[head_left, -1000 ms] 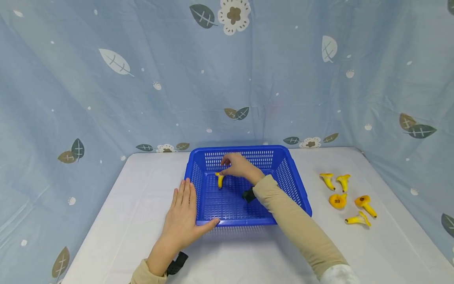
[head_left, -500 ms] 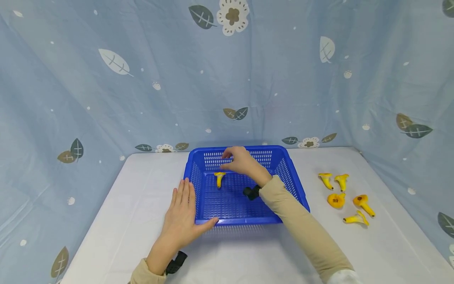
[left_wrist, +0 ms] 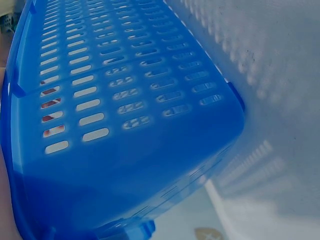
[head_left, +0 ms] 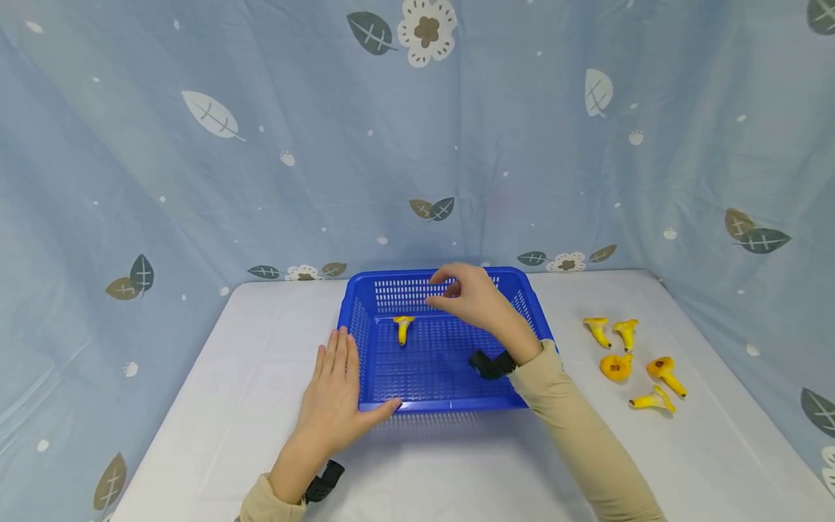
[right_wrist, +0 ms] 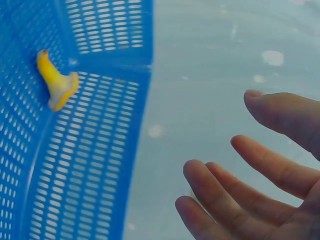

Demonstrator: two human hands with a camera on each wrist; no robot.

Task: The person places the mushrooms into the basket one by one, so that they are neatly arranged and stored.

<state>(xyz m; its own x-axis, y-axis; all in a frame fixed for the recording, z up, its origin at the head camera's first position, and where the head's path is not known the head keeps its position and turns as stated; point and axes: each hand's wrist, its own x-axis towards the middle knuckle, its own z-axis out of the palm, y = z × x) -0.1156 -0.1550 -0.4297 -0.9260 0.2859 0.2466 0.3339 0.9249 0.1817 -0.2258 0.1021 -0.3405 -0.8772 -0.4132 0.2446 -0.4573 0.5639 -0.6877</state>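
Right hand (head_left: 475, 299), free and loosely bent, hovers over the blue basket (head_left: 450, 405); left hand (head_left: 331, 406), straight-fingered, rests against its eight o'clock corner; inside, one yellow mushroom (head_left: 402, 332) at ten o'clock; five loose mushrooms (head_left: 596, 332) on white table (head_left: 267, 355) at three o'clock

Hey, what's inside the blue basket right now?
One yellow mushroom shows in the blue basket, near its back wall. What the right hand, black wrist device and sleeve cover can't be seen.
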